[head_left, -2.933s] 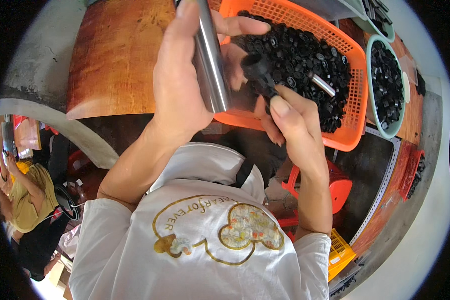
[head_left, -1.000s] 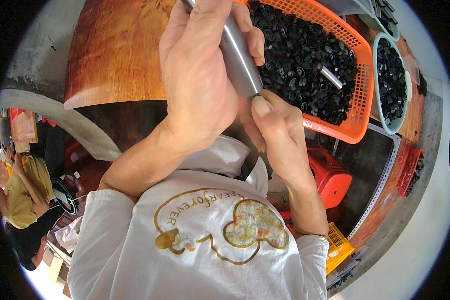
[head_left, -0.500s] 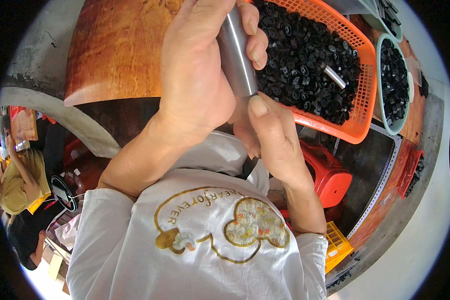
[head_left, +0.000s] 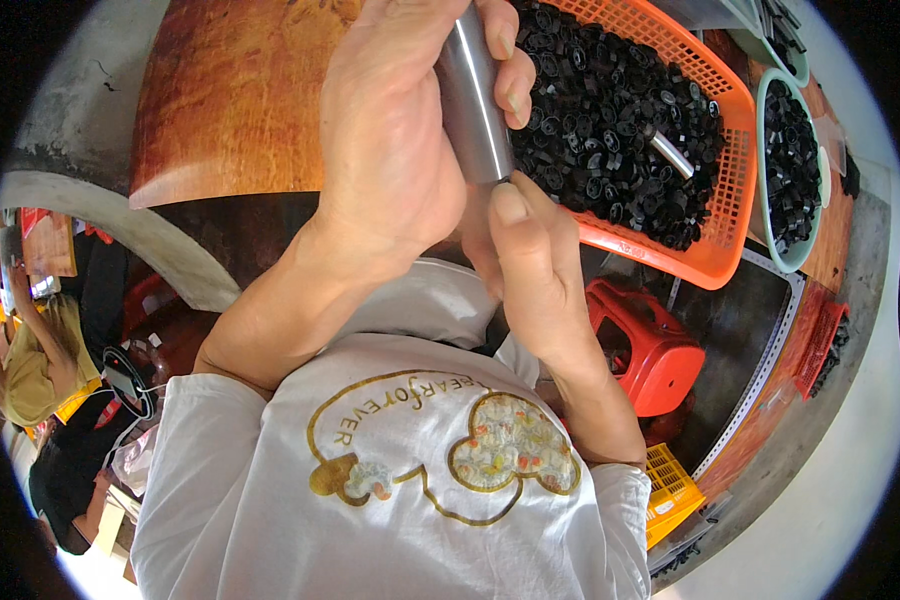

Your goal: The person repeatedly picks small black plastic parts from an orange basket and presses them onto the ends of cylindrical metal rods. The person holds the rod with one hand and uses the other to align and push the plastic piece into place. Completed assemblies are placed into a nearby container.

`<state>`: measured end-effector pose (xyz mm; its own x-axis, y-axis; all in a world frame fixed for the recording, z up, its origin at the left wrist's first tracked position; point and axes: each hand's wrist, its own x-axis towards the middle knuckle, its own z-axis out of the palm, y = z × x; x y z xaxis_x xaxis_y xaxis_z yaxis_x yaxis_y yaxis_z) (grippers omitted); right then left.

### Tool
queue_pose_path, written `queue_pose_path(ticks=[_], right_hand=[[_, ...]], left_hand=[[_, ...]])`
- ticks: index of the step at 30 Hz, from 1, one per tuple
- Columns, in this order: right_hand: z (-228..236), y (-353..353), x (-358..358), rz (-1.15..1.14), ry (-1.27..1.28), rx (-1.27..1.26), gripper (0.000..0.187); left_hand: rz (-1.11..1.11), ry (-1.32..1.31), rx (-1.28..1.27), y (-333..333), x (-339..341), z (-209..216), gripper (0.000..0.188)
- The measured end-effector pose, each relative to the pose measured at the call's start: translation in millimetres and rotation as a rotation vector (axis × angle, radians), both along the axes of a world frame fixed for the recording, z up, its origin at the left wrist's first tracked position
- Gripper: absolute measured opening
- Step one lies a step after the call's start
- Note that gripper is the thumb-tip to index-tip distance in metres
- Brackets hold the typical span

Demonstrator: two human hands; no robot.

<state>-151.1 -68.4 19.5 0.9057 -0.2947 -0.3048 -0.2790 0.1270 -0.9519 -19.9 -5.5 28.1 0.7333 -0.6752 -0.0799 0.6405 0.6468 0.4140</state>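
My left hand point(head_left: 390, 130) is wrapped round a smooth silver metal tube point(head_left: 475, 110), which tilts with its lower end toward me. At that lower end is my right hand point(head_left: 535, 255), its thumb and fingers closed together. A tiny dark bit shows by the thumb tip, against the tube's rim; what the fingers hold is mostly hidden. Just right of both hands stands an orange plastic basket point(head_left: 715, 265) heaped with small black plastic pieces point(head_left: 610, 120). A short silver cylinder point(head_left: 672, 155) lies on top of the pieces.
A glossy wooden tabletop point(head_left: 235, 100) is at the upper left. Pale green basins point(head_left: 763, 150) with black parts stand at the right. Below are a red stool point(head_left: 665, 375) and a yellow crate point(head_left: 670, 490). Another person point(head_left: 55, 360) is at the far left.
My right hand has shifted slightly up and left, its thumb closer against the tube's lower end. My left hand still grips the tube in almost the same place.
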Motion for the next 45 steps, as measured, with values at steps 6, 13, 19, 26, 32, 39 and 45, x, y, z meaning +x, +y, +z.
queue_pose_path(ticks=[6, 13, 19, 26, 32, 39, 45], right_hand=[[2.5, -1.5, 0.1, 0.004, 0.009, 0.046, 0.045], [16.3, -14.2, -4.3, 0.126, 0.015, 0.250, 0.042], [14.5, -7.2, -1.4, 0.114, -0.018, 0.088, 0.042], [7.5, -4.6, -1.8, 0.085, 0.044, 0.108, 0.047], [7.7, -5.2, -0.4, 0.097, 0.100, 0.080, 0.048], [1.3, -6.6, 2.1, 0.121, 0.045, 0.148, 0.047], [-1.6, -3.1, -0.7, 0.069, 0.037, 0.191, 0.042]], left_hand=[[0.012, -0.034, 0.091, 3.8, 1.4, 4.4, 0.032], [-0.197, -0.007, -0.172, 4.4, 18.8, 1.7, 0.040], [0.027, -0.280, 0.012, -3.1, 19.7, -7.2, 0.031], [0.082, -0.176, 0.160, -0.7, 10.4, -8.1, 0.032], [0.028, -0.273, -0.032, -0.9, 12.2, -16.7, 0.051], [0.113, -0.324, 0.171, -3.0, 10.8, -13.7, 0.060], [0.137, -0.150, 0.135, -4.0, 10.7, -12.6, 0.055]])
